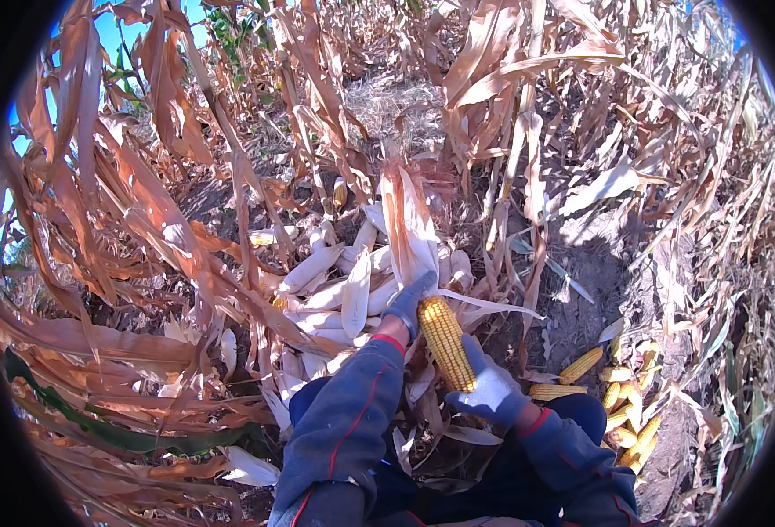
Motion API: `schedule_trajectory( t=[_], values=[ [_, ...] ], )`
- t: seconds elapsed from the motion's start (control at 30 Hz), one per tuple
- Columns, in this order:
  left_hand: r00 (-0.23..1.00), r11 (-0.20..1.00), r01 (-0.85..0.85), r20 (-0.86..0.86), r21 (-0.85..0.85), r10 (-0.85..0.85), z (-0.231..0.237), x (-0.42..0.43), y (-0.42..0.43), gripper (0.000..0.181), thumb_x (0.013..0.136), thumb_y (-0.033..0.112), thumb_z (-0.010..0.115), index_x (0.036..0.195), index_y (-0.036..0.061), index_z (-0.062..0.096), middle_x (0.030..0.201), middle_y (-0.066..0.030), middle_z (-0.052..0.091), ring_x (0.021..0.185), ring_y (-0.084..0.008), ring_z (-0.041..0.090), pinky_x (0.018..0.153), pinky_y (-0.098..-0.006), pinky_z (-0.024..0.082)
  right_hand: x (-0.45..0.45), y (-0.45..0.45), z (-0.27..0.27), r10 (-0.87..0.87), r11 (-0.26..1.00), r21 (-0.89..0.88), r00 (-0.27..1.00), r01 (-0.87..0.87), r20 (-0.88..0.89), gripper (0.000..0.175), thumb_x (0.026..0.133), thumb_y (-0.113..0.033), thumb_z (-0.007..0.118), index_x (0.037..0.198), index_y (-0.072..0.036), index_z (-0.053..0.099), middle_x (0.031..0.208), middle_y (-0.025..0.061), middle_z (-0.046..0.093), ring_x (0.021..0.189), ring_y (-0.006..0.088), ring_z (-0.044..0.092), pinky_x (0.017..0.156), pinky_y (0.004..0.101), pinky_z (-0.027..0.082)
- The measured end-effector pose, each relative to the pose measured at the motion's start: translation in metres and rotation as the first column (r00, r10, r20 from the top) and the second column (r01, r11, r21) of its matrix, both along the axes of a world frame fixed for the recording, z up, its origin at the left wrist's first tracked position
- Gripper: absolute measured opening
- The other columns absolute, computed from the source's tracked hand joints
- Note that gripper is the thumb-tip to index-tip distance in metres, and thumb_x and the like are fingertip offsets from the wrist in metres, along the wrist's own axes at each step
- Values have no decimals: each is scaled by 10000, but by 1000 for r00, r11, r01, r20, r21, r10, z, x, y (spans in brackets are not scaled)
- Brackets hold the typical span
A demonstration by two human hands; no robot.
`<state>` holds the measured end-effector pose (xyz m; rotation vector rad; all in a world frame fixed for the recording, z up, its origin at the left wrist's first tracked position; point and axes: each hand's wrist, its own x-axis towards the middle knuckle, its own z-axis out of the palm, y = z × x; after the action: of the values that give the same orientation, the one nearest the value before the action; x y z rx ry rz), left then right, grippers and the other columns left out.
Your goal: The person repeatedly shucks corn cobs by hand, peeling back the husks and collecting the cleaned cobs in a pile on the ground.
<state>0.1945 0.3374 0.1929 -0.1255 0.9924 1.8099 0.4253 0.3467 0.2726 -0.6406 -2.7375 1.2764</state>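
A yellow ear of corn (447,342) slants between my hands, its kernels bare. My left hand (412,303), in a grey-blue work glove, grips the pale corn husk (414,244) at the ear's far end. That husk is peeled back and stands away from me, with brown silk at its tip. My gloved right hand (489,388) holds the near end of the ear from the right side. Left of my hands lies a heap of ears in pale husks (325,296).
Husked yellow cobs (625,408) lie piled on the soil at my right. Dry corn stalks and leaves (176,230) lean in close on the left. More standing stalks (522,132) rise ahead. Loose husks (252,466) litter the ground.
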Motion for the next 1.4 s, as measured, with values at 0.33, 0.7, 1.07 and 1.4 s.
schedule_trajectory(
  t=[0.33,0.7,1.07,1.4],
  values=[
    [996,967,-84,-21,242,92,58,-4,-10,272,849,206,637,1073,78,552,922,-65,624,802,-238,620,703,-392,529,5,20,-30,2,877,-455,947,-156,-321,996,676,-112,734,1458,-71,120,1389,163,382,1205,210,447,1002,318,360],
    [977,967,-144,-125,210,172,32,-26,-12,287,930,240,437,1027,4,569,902,-122,640,743,-250,633,639,-347,528,3,12,-29,74,904,-378,942,-202,-326,1044,665,-138,767,1456,-52,92,1421,132,343,1277,195,377,1028,306,331],
    [870,919,-354,-299,173,391,52,-14,-24,327,937,325,422,1022,35,546,769,-86,598,611,-230,605,540,-387,509,-11,-34,-29,-168,815,-559,861,-153,-481,902,724,-82,716,1429,-54,154,1372,117,389,1257,203,404,1014,333,367],
    [966,983,-146,-230,-114,117,-7,-72,-23,505,810,556,538,1200,239,501,1087,34,562,964,-224,529,710,-449,442,-7,-10,-68,-674,520,-840,680,158,-289,858,682,-14,759,1382,-26,263,1231,89,501,1098,169,507,904,296,446]
  ],
)
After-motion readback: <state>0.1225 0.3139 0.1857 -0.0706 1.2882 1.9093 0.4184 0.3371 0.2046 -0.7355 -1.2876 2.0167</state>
